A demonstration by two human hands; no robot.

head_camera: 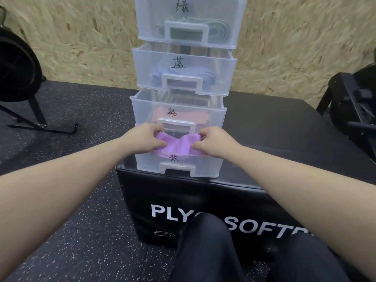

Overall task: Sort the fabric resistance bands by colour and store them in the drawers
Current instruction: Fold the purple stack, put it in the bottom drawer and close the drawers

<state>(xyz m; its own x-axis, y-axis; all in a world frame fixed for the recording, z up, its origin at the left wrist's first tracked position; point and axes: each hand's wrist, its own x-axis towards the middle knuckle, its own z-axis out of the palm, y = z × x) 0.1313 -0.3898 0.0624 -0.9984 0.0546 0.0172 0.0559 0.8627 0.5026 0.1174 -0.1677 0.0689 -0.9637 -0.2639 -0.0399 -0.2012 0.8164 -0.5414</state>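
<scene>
Now, left hand point(142, 137): I see it pinching one end of the purple fabric resistance band point(179, 146).
Right hand point(213, 141): pinching its other end.
Below both: open clear plastic bottom drawer point(177, 165).

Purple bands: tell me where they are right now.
The purple bands are centre frame, pinched between the left hand and right hand, over the open bottom drawer, just below the pink drawer.

You have a stack of drawers point(183, 98) standing on a big soft box point(264, 139) in front of you. The box sits on the floor point(81, 200), and a wall point(81, 47) is behind it. Your left hand point(142, 137) and right hand point(215, 141) hold a band point(179, 146) between them, over the bottom drawer point(179, 165). Your legs point(207, 251) are in front of the box.
</scene>
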